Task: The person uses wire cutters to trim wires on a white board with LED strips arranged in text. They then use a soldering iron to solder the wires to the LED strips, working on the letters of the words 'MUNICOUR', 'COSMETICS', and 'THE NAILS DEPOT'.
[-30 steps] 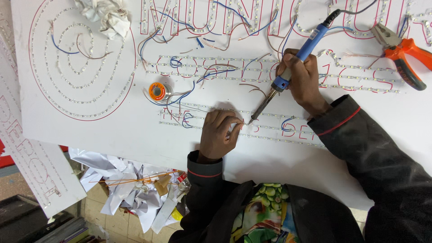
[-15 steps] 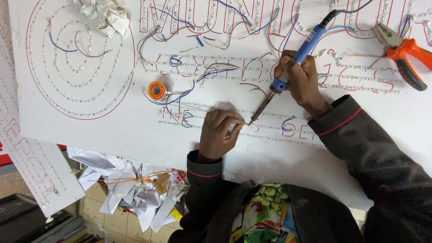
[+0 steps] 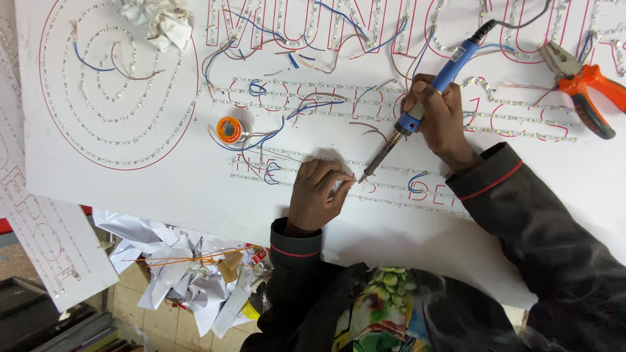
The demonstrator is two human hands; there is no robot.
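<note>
While the right hand (image 3: 443, 124) grips the blue soldering iron (image 3: 427, 98) pen-style, tip angled down to the LED strip (image 3: 385, 189), left hand (image 3: 319, 192) fingers pinch there, steadying the joint on the white sign board (image 3: 195, 189).

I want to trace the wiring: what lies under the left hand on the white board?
The left hand rests on the white board, over a light strip beside the soldering iron tip. The covered part is hidden.
</note>
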